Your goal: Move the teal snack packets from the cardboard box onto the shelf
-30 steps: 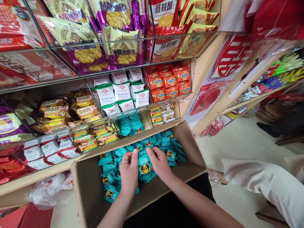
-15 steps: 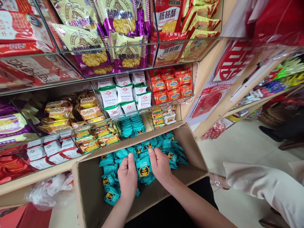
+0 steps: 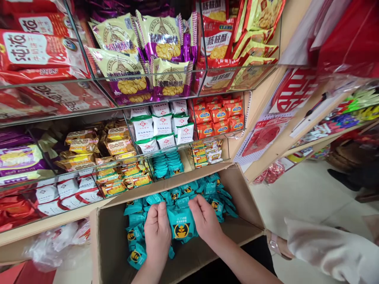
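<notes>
Between my two hands is a teal snack packet [image 3: 181, 225] with a black and yellow round print, held over the open cardboard box [image 3: 114, 240]. My left hand [image 3: 158, 228] is closed on the packet's left side, thumb on top. At its other side my right hand [image 3: 205, 219] pinches the packet with bent fingers. Many more teal packets [image 3: 136, 236] lie loose in the box beneath and around my hands. Similar teal packets [image 3: 167, 162] stand stacked in a low shelf compartment just behind the box.
Shelf compartments hold white and green packets [image 3: 162, 124], red packets [image 3: 219, 114], orange packets [image 3: 137, 173] and purple biscuit bags [image 3: 166, 43]. Clear plastic bags [image 3: 56, 244] lie low at left. At right, a person's pale trouser leg [image 3: 328, 244] and sandal [image 3: 278, 245] stand beside the box.
The view has tilted up a little, so the shelves sit lower in the picture. My hands still grip the packet, whose front now shows more fully between them.
</notes>
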